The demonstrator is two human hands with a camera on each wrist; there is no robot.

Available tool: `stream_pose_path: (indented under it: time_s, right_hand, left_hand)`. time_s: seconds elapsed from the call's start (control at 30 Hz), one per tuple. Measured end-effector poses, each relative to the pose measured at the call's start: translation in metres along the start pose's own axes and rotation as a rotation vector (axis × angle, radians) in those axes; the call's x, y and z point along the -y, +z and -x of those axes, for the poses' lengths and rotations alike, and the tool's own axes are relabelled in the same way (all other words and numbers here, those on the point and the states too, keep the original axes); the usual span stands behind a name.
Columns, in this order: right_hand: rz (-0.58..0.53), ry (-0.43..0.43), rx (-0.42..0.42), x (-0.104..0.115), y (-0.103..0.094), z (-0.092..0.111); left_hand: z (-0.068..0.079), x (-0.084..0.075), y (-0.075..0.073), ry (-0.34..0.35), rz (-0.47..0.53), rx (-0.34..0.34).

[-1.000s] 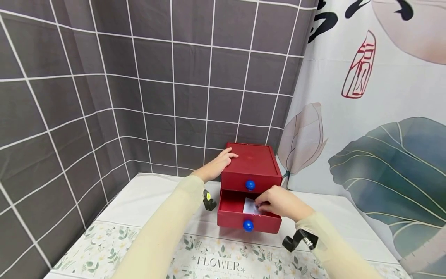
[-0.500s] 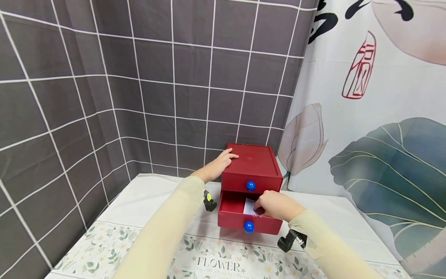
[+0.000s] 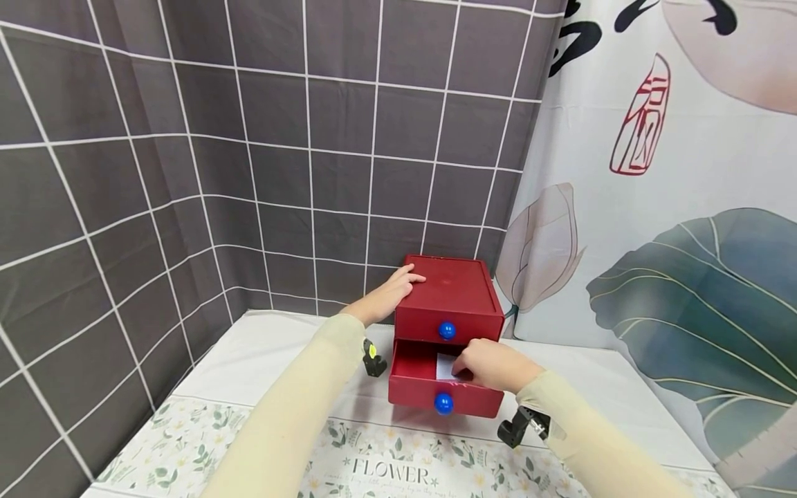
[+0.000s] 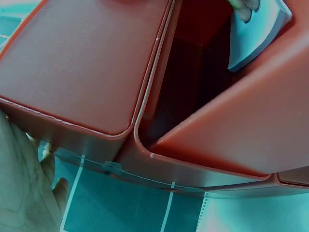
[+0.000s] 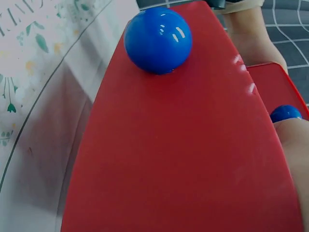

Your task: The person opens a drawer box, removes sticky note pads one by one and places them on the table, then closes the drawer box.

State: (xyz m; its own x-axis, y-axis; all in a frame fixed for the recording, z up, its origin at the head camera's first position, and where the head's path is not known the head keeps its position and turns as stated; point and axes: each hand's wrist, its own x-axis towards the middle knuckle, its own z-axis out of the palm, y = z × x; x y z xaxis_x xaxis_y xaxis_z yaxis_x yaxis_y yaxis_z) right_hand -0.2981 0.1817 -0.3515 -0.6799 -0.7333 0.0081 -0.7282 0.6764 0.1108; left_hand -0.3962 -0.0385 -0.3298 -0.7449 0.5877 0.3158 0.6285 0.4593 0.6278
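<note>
A red two-drawer box (image 3: pixel 451 283) has its lower drawer (image 3: pixel 412 393) pulled out. Against the box's top left edge rests my left hand (image 3: pixel 387 299), fingers spread over the top. My right hand (image 3: pixel 498 365) reaches down into the lower drawer with curled fingers. It pinches a white paper pad (image 3: pixel 444 366) there; the thumb side is partly hidden. In the left wrist view the pad (image 4: pixel 260 36) stands slanted and slightly bent near the drawer's front wall, with fingertips on its face. The right wrist view shows the drawer front and its blue knob (image 5: pixel 158 40) up close.
The upper drawer, with a blue knob (image 3: pixel 447 330), is closed above the open one. A white cloth with a floral "FLOWER" strip (image 3: pixel 389 472) covers the table. Behind the box hangs a dark grid curtain (image 3: pixel 349 180), with a white printed curtain (image 3: pixel 560 277) on the right.
My right hand has shifted slightly left and lower into the drawer, its fingers curling more at the pad. The left hand and the box have stayed put.
</note>
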Motion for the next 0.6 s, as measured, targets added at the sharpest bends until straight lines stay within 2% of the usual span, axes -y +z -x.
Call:
stream_pose_path:
  time_s: [0.1,0.17,0.33,0.6]
  right_hand:
    - [-0.039,-0.129,-0.140,-0.017,0.010,0.013]
    - [-0.027,-0.149,-0.188,-0.021,0.010,0.015]
    - [0.020,-0.121,-0.234,-0.020,0.001,0.014]
    - [0.079,-0.114,-0.336,-0.023,-0.006,0.023]
  left_hand:
    - [-0.004,0.014,-0.009,0.026,0.038,0.062]
    - [-0.005,0.013,-0.007,0.008,0.041,0.051]
    - [-0.006,0.011,0.001,-0.030,0.040,-0.010]
    - [-0.004,0.011,0.000,-0.040,0.046,0.004]
